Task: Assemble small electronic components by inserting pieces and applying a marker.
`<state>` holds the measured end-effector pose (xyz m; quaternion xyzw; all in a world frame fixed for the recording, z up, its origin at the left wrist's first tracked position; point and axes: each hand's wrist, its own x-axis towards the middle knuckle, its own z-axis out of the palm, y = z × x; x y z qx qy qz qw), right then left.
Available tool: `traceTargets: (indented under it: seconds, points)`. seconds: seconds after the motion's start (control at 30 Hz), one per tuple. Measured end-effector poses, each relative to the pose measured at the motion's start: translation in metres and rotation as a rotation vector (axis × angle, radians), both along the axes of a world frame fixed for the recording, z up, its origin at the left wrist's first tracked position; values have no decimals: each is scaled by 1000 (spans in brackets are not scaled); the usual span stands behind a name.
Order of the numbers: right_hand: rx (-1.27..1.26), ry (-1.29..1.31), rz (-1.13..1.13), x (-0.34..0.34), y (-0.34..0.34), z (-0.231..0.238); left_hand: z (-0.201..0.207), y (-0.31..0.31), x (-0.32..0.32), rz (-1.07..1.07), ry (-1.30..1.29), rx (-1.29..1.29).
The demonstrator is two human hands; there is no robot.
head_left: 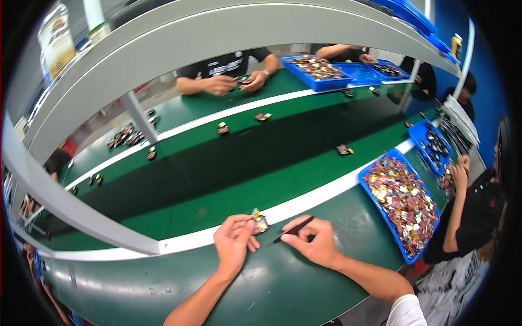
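My left hand [234,242] is closed on a small electronic part [261,223], which has a dark square body and a yellow tab. It holds the part just over the white edge strip of the belt. Close by on the right, my right hand [314,243] grips black tweezers [296,228] like a pen. The tips of the tweezers point down and left, a short way from the part and apart from it. Fine details of the part are too small to make out.
A green conveyor belt [190,190] carries several similar parts, one [344,149] near the right. Right of me lies a blue tray [375,195] heaped with small pieces, with another blue tray [429,146] beyond. Grey frame posts [81,201] rise at left. Co-workers sit across and at right.
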<state>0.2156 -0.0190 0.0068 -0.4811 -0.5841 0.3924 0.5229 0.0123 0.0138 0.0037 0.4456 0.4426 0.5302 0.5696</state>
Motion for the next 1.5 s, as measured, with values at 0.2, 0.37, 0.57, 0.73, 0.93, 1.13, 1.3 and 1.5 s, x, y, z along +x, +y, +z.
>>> traceTargets:
  seconds: [0.2, 0.37, 0.57, 0.73, 0.93, 1.13, 1.3, 1.5]
  points:
    - [90, 43, -31, -4, 1, 7, -1, -3, -6, -30, -12, 7]
    - [53, 13, -7, 0, -2, 7, -3, -6, -4, -149, 45, -6]
    - [84, -13, -18, -2, -1, 1, 0, -5, -1, -184, 103, 27]
    - [73, -97, -46, 1, 0, -3, -1, -4, 0, -194, 114, 39]
    - [-42, 89, -34, -2, 2, 0, -4, -4, -1, -230, 86, 51]
    - [-146, 202, 9, -1, 3, 0, -5, -4, 0, -255, 43, 63]
    - [-172, 201, 56, 5, 3, -2, -6, -3, -1, -261, 40, 59]
    - [-132, 271, 33, 3, 3, -3, -3, -2, -3, -321, -4, -11]
